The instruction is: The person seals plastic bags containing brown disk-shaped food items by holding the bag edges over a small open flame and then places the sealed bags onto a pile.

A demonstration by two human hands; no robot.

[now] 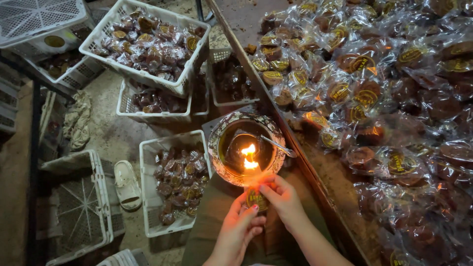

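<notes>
Wrapped sweet (255,198), low in the centre of the frame, is pinched between both hands just beneath the flame (250,157) burning in a metal bowl (217,148). Left hand (239,229) and right hand (283,197) have their fingers closed on its wrapper. White crates (148,157) of wrapped sweets fill the left.

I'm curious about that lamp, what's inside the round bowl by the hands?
Inside the round bowl: dark liquid, a burning flame and a metal spoon leaning on its rim. The wick and bowl's bottom are hidden.
</notes>
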